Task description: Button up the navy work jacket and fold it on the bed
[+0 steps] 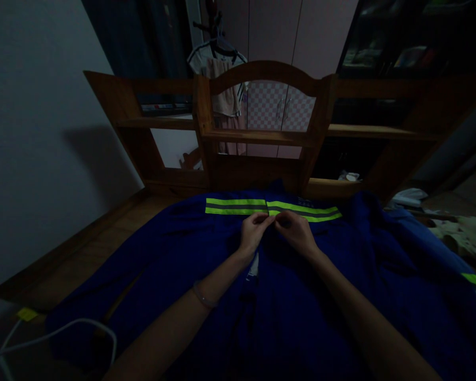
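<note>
A dark blue work jacket (206, 248) with yellow-green reflective strips lies spread out, front side up. Its front edges meet at the middle, just under the reflective band (238, 206). My left hand (254, 230) pinches the front edge there, fingertips pressed together. Close beside it, my right hand (295, 230) is also closed in a pinch on the jacket's front edge. The fingertips of both hands nearly touch. Whether a button or other fastener sits between them is too dark and small to see. Lower down, the front gapes and shows a pale patch (254, 266).
A wooden headboard (262, 138) with shelves stands behind the jacket. At lower left a white cable (79, 320) runs beside a sleeve. Beige cloth (474, 235) and a white plastic bag (409, 197) lie at the right. Clothes (224, 79) hang on a rack beyond.
</note>
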`<state>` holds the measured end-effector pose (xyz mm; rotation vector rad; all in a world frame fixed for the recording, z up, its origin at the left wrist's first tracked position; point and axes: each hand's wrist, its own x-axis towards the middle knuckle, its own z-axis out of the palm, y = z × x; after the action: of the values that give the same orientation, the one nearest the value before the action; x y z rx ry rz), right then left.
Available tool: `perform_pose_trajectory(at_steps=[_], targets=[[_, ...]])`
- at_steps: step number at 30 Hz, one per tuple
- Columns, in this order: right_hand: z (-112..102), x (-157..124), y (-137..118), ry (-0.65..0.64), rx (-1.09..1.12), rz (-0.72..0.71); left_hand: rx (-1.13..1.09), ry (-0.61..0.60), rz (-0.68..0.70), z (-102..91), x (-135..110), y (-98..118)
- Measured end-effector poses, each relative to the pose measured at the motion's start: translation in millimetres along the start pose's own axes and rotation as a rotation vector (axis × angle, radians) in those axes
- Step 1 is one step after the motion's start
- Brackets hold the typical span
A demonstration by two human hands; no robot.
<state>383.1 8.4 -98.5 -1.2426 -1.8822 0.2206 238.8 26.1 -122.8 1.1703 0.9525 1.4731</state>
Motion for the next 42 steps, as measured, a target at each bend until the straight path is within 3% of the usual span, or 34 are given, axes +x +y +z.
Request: perform_pose_trajectory(at_steps=[10, 14, 17, 21, 24, 29, 37, 42], targets=[[2.3, 0.1, -0.7, 0.001, -0.104, -0.083, -0.36, 0.018, -0.353, -3.0, -7.1, 1.9], [-1.2, 0.3, -0.1, 0.021, 0.047, -0.025, -0.435, -0.015, -0.384, -4.4, -4.2, 1.2], [-0.1, 1.2, 4.1, 0.002, 0.296, 0.12, -0.463, -0.049, -0.371, -2.9, -3.8, 2.2], [5.4, 2.6, 10.6, -0.034, 0.698, 0.411, -0.42, -0.027, -0.307, -1.4, -5.5, 5.5], [6.6, 2.6, 11.3, -0.02, 0.877, 0.559, -0.37, -0.028, -0.268, -0.9, -5.8, 7.3], [5.5, 1.8, 11.4, -0.006, 0.956, 0.651, -0.222, -0.049, -0.204, 0.0, -2.8, 5.5], [13.9, 2.3, 18.7, -0.035, 1.073, 0.782, 0.241, -0.12, 0.268, -2.7, 0.8, 6.3], [12.6, 3.2, 18.6, -0.038, 1.109, 0.799, 0.344, -0.13, 0.346, -3.5, 0.0, 7.0]])
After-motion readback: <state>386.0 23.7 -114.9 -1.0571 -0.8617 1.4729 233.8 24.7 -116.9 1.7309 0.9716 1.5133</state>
